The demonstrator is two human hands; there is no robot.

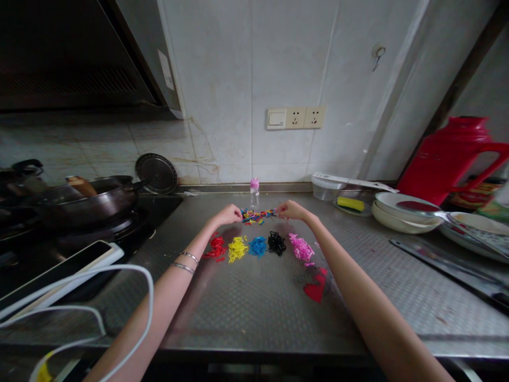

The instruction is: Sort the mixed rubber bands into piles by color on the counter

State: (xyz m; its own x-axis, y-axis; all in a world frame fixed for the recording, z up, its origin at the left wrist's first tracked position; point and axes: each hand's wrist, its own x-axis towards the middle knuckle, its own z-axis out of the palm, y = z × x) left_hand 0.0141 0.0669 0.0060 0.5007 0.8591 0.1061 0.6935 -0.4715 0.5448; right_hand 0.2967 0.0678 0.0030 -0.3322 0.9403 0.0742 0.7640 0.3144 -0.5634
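My left hand (230,214) reaches to the left end of a mixed heap of coloured rubber bands (256,216), its fingers closed in a pinch. At the heap's right end, my right hand (291,210) has its fingertips drawn together. What either pinch holds is too small to make out. Nearer to me lie sorted piles in a row: red bands (217,248), yellow bands (237,249), blue bands (258,246), black bands (277,242) and pink bands (301,248). Behind the heap stands a clear bottle (254,197) with a pink cap.
A red torn piece (316,285) lies on the metal counter (238,313). On the left are a pan (91,204) on the stove and a white cable (149,297). To the right are stacked bowls (401,220), a knife (449,265) and a red thermos (433,164).
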